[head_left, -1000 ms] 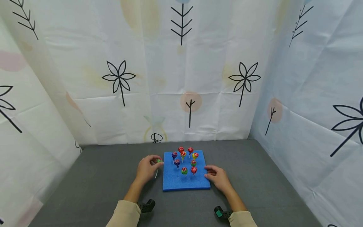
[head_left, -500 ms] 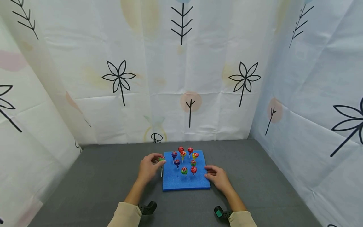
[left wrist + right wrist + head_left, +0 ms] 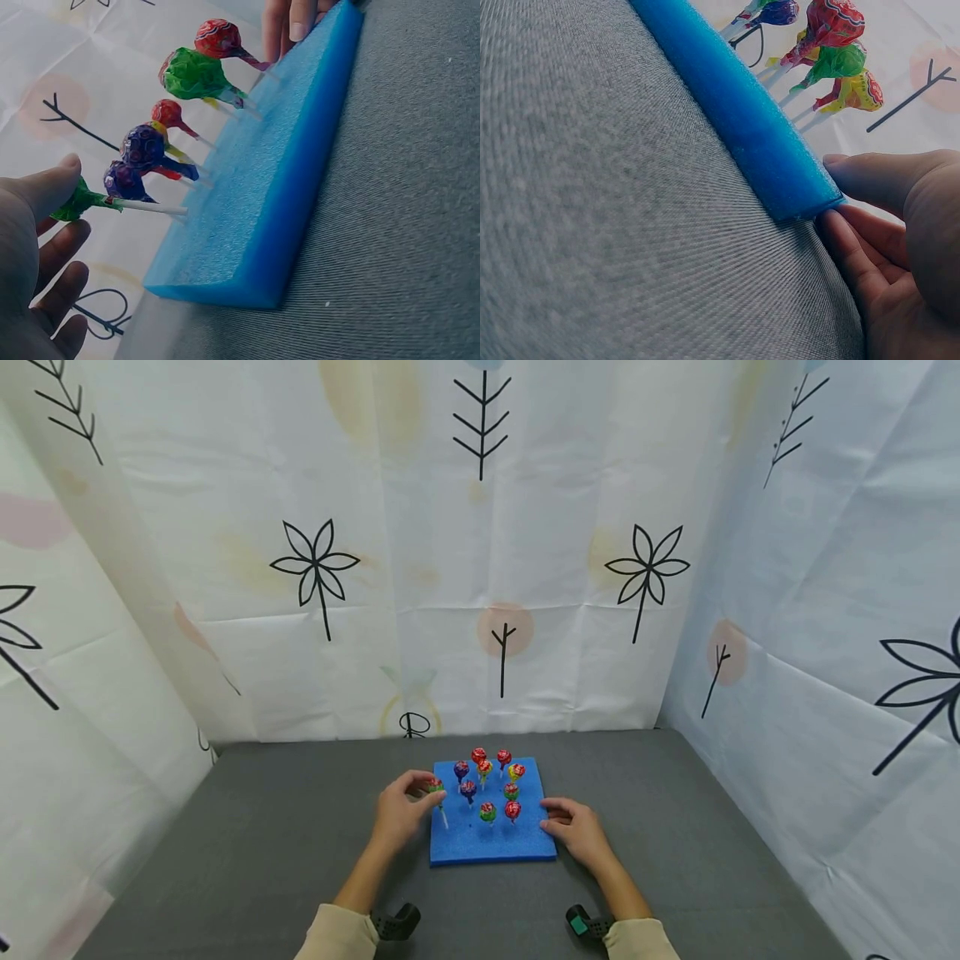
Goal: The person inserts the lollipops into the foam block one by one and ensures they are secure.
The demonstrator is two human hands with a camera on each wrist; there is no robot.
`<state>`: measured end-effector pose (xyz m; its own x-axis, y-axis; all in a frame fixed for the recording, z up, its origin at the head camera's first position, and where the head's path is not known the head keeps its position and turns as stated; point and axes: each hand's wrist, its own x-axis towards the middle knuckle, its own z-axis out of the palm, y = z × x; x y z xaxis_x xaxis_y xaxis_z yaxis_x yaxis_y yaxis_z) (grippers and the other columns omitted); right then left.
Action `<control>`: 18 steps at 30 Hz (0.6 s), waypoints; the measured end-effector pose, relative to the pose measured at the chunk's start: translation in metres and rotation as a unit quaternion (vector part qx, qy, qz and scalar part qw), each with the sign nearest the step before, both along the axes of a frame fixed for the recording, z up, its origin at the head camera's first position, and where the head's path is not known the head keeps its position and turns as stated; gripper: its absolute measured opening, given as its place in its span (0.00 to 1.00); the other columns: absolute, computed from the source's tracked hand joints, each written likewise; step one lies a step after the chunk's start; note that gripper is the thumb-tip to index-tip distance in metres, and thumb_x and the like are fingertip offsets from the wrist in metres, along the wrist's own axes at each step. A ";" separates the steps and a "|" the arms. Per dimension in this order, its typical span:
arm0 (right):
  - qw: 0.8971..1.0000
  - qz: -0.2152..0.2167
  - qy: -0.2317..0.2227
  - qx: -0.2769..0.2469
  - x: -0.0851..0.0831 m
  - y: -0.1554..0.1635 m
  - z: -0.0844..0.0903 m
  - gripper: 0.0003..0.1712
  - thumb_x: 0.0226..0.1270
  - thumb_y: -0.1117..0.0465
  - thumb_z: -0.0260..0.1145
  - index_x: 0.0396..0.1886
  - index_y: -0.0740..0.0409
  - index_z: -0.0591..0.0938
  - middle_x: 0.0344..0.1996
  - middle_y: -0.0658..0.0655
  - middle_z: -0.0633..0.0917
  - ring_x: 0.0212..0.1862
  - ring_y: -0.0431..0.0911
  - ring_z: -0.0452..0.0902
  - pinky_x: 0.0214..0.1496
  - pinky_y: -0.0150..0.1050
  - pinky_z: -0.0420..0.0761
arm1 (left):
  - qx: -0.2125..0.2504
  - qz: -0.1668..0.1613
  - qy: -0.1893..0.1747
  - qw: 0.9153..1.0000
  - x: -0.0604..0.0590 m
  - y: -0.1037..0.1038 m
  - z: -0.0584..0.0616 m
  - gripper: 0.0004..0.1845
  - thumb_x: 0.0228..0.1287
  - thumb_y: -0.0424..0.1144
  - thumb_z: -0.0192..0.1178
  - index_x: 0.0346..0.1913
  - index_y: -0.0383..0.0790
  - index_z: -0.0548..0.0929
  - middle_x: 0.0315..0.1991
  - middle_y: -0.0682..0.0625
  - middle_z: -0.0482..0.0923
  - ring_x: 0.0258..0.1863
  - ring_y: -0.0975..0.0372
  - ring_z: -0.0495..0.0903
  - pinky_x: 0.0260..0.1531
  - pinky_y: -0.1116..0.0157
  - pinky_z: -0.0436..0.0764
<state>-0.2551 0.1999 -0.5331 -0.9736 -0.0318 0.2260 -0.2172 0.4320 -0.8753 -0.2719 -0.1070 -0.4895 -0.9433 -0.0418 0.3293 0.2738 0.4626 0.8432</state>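
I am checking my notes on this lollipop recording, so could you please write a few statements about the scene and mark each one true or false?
1. The left hand pinches a green-wrapped lollipop with a white stick. True.
2. The right hand holds a lollipop. False: its fingers rest against the edge of the blue square foam block and hold nothing.
3. The foam block lies on a grey fabric surface. True.
4. Every lollipop standing in the block has a red wrapper. False: purple, green and yellow ones stand there too.
5. The held lollipop's stick tip is over the block's left part. True.
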 end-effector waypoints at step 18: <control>1.000 -0.006 -0.005 0.008 -0.001 0.000 -0.001 0.16 0.59 0.71 0.70 0.49 0.62 0.84 0.43 0.57 0.84 0.44 0.49 0.81 0.47 0.45 0.80 | 0.022 0.031 0.012 0.999 0.008 0.016 -0.019 0.14 0.56 0.39 0.73 0.43 0.44 0.82 0.37 0.52 0.81 0.38 0.58 0.76 0.39 0.58 0.75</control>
<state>-0.2565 0.1997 -0.5336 -0.9761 -0.0237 0.2161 -0.2036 0.4482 -0.8704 -0.2637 -0.0912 -0.5080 -0.9301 -0.1148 0.3489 0.2667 0.4422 0.8563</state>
